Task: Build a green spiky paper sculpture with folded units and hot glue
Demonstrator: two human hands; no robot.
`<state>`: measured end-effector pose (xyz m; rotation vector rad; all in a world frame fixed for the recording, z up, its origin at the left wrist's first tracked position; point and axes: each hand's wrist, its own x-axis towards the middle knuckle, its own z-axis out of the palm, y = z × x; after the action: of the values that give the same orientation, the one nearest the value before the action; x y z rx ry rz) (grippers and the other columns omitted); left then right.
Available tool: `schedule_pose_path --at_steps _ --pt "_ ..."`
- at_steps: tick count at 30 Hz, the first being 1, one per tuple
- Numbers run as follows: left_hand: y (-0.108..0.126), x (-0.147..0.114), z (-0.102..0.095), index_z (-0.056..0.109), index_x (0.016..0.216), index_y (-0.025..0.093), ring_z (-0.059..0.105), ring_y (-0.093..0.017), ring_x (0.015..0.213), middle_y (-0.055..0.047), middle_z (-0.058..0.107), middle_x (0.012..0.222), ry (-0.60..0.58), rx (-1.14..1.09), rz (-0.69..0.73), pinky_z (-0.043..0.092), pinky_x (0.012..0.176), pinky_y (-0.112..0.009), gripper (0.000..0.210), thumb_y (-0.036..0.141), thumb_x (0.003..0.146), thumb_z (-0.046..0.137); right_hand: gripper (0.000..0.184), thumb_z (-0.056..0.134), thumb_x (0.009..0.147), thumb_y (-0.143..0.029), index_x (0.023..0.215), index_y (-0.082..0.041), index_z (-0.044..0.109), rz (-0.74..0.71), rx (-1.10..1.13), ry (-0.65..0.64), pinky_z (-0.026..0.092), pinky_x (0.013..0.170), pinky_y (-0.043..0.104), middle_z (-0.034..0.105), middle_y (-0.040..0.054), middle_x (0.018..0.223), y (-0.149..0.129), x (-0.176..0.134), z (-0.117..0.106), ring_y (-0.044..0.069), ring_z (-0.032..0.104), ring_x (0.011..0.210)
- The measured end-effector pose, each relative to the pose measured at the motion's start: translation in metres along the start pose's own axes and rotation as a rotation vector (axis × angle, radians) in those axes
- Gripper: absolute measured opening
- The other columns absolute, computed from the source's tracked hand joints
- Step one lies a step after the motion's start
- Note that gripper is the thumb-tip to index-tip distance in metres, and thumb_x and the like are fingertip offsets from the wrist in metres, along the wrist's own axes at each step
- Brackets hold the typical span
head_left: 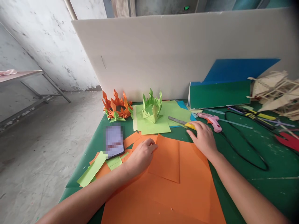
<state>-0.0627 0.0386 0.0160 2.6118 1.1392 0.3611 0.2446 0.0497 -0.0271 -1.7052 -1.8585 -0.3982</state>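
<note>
My left hand (143,155) is closed, its thumb and fingers pinching the upper left edge of a folded orange paper piece (167,158). That piece lies over a large orange sheet (187,199). Farther right, my right hand (205,137) has its fingers on the yellow handle of a utility knife (178,121), whose blade points left over light green paper (177,110). Just behind the hands stands a green folded-paper crown (153,109). An orange paper crown (116,107) with green leaf-like parts sits to its left.
A phone (114,140) lies left of the sheet, beside green and orange paper scraps (92,169). At right are a pink glue gun (211,121) with a black cord, a green box (219,95) and a wooden stick model (277,91). A white board (163,56) closes off the back.
</note>
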Motion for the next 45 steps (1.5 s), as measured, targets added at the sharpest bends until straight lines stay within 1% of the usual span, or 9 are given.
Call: schedule_pose_path --at_steps 6,12,20,24,28,33,38,41,45 --pt "-0.002 0.002 -0.009 0.068 0.100 0.020 0.057 -0.019 0.087 -0.007 0.062 0.099 0.007 0.085 0.118 0.048 0.074 -0.029 0.036 0.004 0.087 0.038 0.039 0.039 0.094 -0.023 0.130 -0.019 0.053 -0.040 -0.079 -0.086 0.042 0.088 0.047 0.062 0.0145 0.125 0.006 -0.003 0.002 0.032 0.053 0.111" --pt "0.002 0.006 -0.021 0.066 0.089 0.020 0.060 -0.020 0.089 -0.008 0.062 0.103 0.132 0.151 0.188 0.050 0.074 -0.031 0.025 0.019 0.096 0.042 0.034 0.038 0.093 -0.021 0.118 -0.019 0.062 0.042 -0.109 -0.048 0.041 0.082 0.047 0.067 0.0138 0.109 0.005 0.000 -0.006 0.033 0.056 0.102" --pt "0.003 -0.002 -0.014 0.057 0.088 0.018 0.066 -0.020 0.089 -0.009 0.067 0.117 0.171 0.217 0.407 0.053 0.071 -0.033 0.020 0.014 0.094 0.038 0.037 0.038 0.093 -0.024 0.124 -0.018 0.056 0.046 -0.035 -0.181 0.048 0.072 0.040 0.067 0.0129 0.110 0.012 -0.001 -0.009 0.030 0.063 0.095" --pt "0.009 -0.005 -0.014 0.055 0.082 0.020 0.064 -0.020 0.092 -0.007 0.069 0.111 0.215 0.271 0.516 0.050 0.076 -0.033 0.023 0.012 0.094 0.036 0.038 0.035 0.091 -0.019 0.123 -0.016 0.055 0.084 -0.084 -0.091 0.047 0.068 0.041 0.069 0.0152 0.100 0.012 0.000 -0.014 0.032 0.064 0.089" --pt "0.010 -0.001 -0.013 0.053 0.079 0.020 0.060 -0.019 0.079 -0.005 0.068 0.093 0.102 0.229 0.335 0.046 0.067 -0.031 0.017 0.009 0.087 0.042 0.034 0.036 0.092 -0.022 0.119 -0.017 0.056 0.092 0.054 -0.006 0.048 0.073 0.041 0.068 0.0147 0.105 0.007 0.001 -0.026 0.032 0.064 0.094" --pt "0.001 0.005 -0.012 0.055 0.079 0.020 0.059 -0.017 0.076 -0.001 0.065 0.081 -0.070 -0.002 0.011 0.045 0.068 -0.027 0.014 0.009 0.083 0.049 0.022 0.040 0.093 -0.029 0.108 -0.024 0.056 0.030 0.291 -0.185 0.049 0.074 0.035 0.069 0.0080 0.106 0.000 -0.001 -0.031 0.026 0.064 0.096" --pt "0.000 0.008 -0.016 0.057 0.080 0.021 0.062 -0.017 0.075 0.000 0.067 0.081 -0.091 -0.118 -0.083 0.044 0.068 -0.027 0.020 0.034 0.093 0.050 0.034 0.057 0.085 -0.053 0.101 -0.025 0.048 0.031 0.265 -0.311 0.044 0.060 0.029 0.068 0.0054 0.094 0.007 -0.002 -0.031 0.024 0.064 0.081" --pt "0.002 0.008 -0.017 0.057 0.083 0.021 0.064 -0.018 0.074 -0.001 0.066 0.078 -0.047 -0.114 -0.165 0.046 0.066 -0.027 0.025 0.034 0.097 0.041 0.035 0.057 0.084 -0.056 0.095 -0.026 0.045 0.000 0.325 -0.335 0.042 0.057 0.027 0.066 0.0029 0.084 0.012 -0.003 -0.036 0.020 0.062 0.071" --pt "0.000 0.009 -0.013 0.059 0.093 0.021 0.064 -0.021 0.092 -0.006 0.068 0.100 -0.005 -0.101 -0.006 0.050 0.079 -0.033 0.019 0.036 0.094 0.048 0.032 0.052 0.086 -0.056 0.089 -0.026 0.046 -0.063 0.353 -0.321 0.039 0.056 0.026 0.060 0.0005 0.075 0.014 -0.005 -0.041 0.017 0.055 0.063"
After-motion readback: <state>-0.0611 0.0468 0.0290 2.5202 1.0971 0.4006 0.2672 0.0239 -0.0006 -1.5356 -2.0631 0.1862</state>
